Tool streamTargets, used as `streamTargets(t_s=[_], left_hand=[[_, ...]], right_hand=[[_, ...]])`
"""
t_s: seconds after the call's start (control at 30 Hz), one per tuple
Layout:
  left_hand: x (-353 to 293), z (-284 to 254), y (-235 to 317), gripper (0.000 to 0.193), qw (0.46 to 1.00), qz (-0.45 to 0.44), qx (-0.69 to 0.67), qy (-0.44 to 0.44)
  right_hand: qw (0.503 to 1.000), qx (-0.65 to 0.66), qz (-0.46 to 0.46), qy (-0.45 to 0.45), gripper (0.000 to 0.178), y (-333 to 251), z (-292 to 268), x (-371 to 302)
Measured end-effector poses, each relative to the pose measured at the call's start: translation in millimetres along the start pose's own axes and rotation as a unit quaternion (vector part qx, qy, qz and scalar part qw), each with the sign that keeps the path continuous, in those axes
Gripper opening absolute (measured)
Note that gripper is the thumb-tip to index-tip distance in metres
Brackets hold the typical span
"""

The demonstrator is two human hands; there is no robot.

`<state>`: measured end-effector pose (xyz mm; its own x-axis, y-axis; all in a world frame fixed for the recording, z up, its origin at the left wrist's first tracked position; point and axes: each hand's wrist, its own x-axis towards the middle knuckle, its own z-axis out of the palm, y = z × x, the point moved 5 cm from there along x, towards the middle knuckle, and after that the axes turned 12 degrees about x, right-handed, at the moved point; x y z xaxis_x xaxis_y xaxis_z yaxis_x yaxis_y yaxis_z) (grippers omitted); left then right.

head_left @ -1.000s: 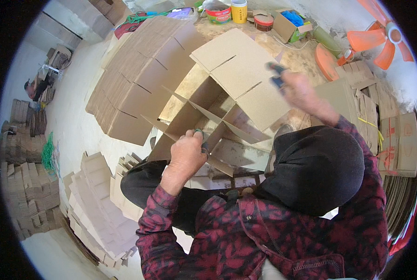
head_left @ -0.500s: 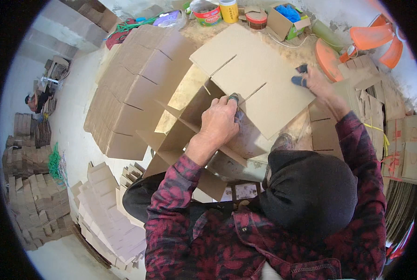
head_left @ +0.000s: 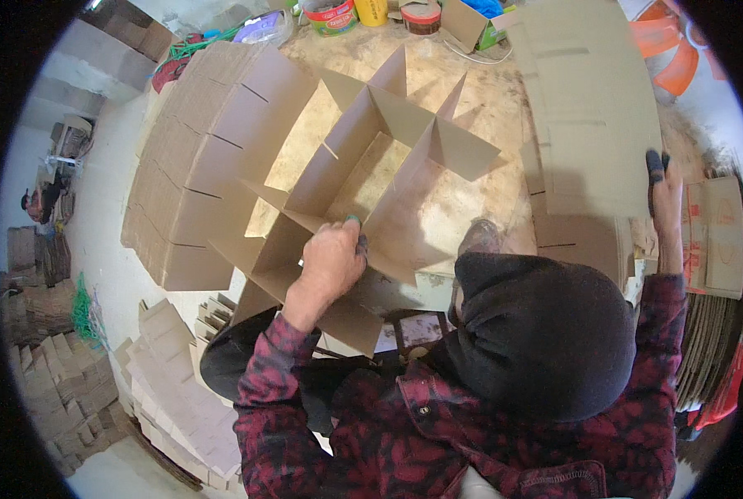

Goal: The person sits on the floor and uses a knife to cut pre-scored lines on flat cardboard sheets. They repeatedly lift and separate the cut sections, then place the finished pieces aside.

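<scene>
A slotted cardboard divider (head_left: 394, 190), its strips crossing to form open cells, stands on the worktop in front of me. My left hand (head_left: 331, 258) is closed on a strip near the divider's close end; the pinched edge is mostly hidden by my fingers. Far to the right, my right hand (head_left: 667, 195) grips a large cardboard sheet (head_left: 596, 112) at its near right corner. The sheet is raised at a tilt and slightly blurred, with slits across it. Dark coverings show on fingers of both hands.
Left of the divider leans a thick stack of slit cardboard sheets (head_left: 197, 166). More cardboard pieces (head_left: 575, 241) lie under the raised sheet. Tubs (head_left: 330, 17) and an orange fan (head_left: 671, 54) stand at the back. Folded cardboard (head_left: 184, 391) is piled at lower left.
The cardboard sheet over the divider's far part is gone from there, baring its cells. My right hand has moved right and now holds a sheet there. My left hand stays on the divider.
</scene>
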<state>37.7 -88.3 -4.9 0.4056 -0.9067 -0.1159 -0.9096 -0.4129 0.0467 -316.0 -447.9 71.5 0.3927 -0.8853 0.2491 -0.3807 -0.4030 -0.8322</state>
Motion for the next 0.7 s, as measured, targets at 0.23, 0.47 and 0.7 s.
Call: streamTargets(t_s=[0.23, 0.47, 0.7], left_hand=[[7, -5, 0, 0.009, 0.999, -0.037, 0.001, -0.010], [1, -5, 1, 0.013, 0.996, -0.075, -0.039, 0.009], [4, -1, 2, 0.014, 0.996, -0.069, -0.056, 0.004]], right_hand=[[0.968, -0.217, -0.076, -0.104, 0.019, -8, 5, -62], [0.989, -0.067, -0.060, -0.113, 0.032, -123, 60, -40], [0.906, 0.021, -0.296, -0.303, 0.040, -191, 156, -16]])
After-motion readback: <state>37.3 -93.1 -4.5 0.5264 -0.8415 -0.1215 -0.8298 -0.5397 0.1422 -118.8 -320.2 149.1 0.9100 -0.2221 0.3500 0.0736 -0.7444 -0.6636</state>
